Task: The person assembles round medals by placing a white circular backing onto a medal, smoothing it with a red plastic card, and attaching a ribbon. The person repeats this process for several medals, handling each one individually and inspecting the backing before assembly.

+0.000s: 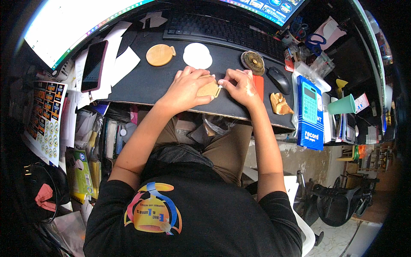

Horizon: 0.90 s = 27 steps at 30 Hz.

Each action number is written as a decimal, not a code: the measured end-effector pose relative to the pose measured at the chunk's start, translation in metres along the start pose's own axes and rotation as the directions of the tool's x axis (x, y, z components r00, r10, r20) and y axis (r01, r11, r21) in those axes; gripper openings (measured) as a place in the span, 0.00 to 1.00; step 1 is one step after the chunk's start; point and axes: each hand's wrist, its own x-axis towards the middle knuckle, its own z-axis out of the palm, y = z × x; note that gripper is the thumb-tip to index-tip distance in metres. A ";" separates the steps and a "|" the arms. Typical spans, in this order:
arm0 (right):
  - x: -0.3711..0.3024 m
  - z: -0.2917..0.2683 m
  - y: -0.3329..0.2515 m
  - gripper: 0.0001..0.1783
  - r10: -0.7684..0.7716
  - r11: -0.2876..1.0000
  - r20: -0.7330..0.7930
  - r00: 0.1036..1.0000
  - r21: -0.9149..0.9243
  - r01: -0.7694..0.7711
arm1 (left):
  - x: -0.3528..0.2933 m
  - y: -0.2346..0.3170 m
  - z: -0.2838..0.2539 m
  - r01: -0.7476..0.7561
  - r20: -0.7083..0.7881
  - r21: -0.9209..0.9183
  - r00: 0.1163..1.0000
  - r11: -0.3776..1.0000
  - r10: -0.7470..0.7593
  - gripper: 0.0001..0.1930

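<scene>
On the black desk top, a flat gold medal blank (pixel 208 90) with a slotted tab lies under my left hand (pixel 187 88). The fingers of that hand lie across its far side and the thumb holds its near edge. My right hand (pixel 242 88) is curled, its thumb and forefinger pinched together at the tab; a tiny pale bit shows there, too small to name. Farther away are another gold medal (pixel 159 55) with a tab and white round discs (pixel 197 55) that overlap. An ornate dark-gold medal (pixel 252 63) sits beyond my right hand.
A black keyboard (pixel 222 33) runs along the back, below the monitors. To the right are a mouse (pixel 278 79), crumpled brown paper (pixel 280 104), a teal calculator (pixel 309 103) on a blue record book (pixel 310 136) and a green cup (pixel 342 104). A phone (pixel 94 66) rests on papers at left.
</scene>
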 end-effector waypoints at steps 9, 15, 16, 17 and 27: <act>0.000 0.005 0.005 0.13 0.051 0.992 -0.145 0.988 0.124 -0.033 | 0.000 0.000 0.000 0.006 -0.015 -0.018 1.000 1.000 -0.006 0.32; 0.001 0.005 0.002 0.09 0.129 0.907 -0.254 0.959 -0.360 -0.218 | -0.001 0.000 0.003 -0.001 -0.100 -0.031 0.995 1.000 -0.002 0.33; -0.001 0.004 -0.001 0.08 0.057 0.922 -0.314 0.948 -0.347 -0.170 | -0.001 0.000 0.003 0.000 -0.113 -0.030 0.994 1.000 -0.003 0.34; -0.003 0.003 -0.005 0.08 0.009 0.934 -0.353 0.935 -0.331 -0.134 | -0.002 0.000 0.003 0.002 -0.129 -0.029 0.992 1.000 -0.006 0.34; -0.020 0.025 -0.041 0.05 0.129 0.992 -0.305 0.944 0.038 -0.123 | -0.002 0.003 0.006 0.047 -0.220 -0.011 0.974 0.999 -0.048 0.42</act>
